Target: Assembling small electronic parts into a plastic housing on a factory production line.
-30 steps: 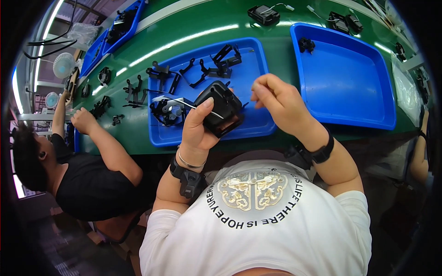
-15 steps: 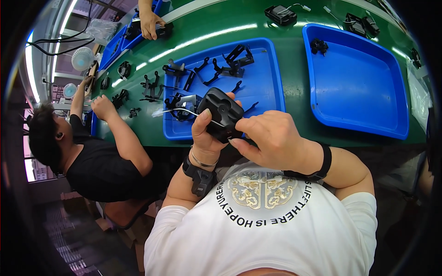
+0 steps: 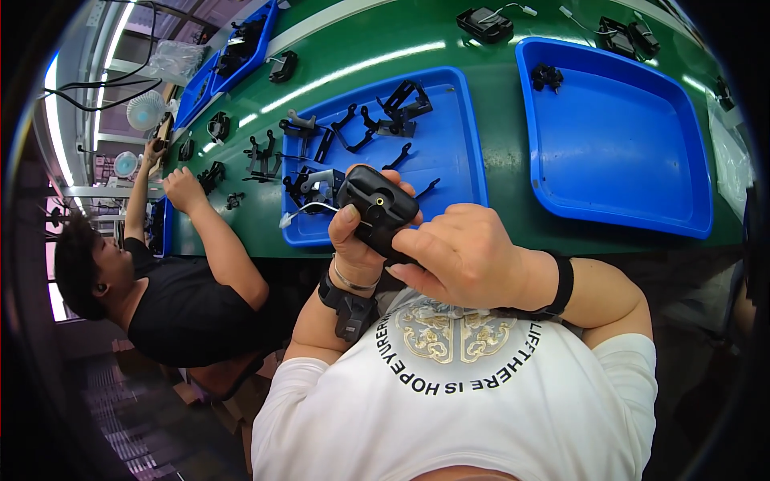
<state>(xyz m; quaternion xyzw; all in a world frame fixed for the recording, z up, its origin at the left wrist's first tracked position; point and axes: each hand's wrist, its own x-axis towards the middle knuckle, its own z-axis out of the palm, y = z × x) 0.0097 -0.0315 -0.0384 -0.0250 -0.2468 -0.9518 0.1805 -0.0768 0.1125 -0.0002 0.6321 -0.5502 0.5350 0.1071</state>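
Note:
My left hand [image 3: 353, 244] is closed round a black plastic housing [image 3: 369, 188], thumb on its near side and fingertips showing at its far edge. A brass-coloured round spot shows in the housing's face. From the housing's left side runs a thin white cable ending in a white connector [image 3: 285, 220]. My right hand [image 3: 469, 252] is closed with thumb and forefinger pressed at the housing's lower right edge; whether a small part sits between them is hidden. Both hands are just in front of a blue tray [image 3: 449, 160] holding several black brackets [image 3: 345, 128].
A second blue tray [image 3: 618, 192] at the right holds a small cluster of black parts [image 3: 547, 77]. More black housings [image 3: 485, 24] with cables lie along the far side of the green table [image 3: 501, 160]. On the left, a co-worker in a black shirt [image 3: 200, 309] reaches over the table.
The housing has turned in my hands, bringing the brass-coloured spot into sight, and my right fingers moved slightly left and down. Another person's hand at the far left has withdrawn from a black housing.

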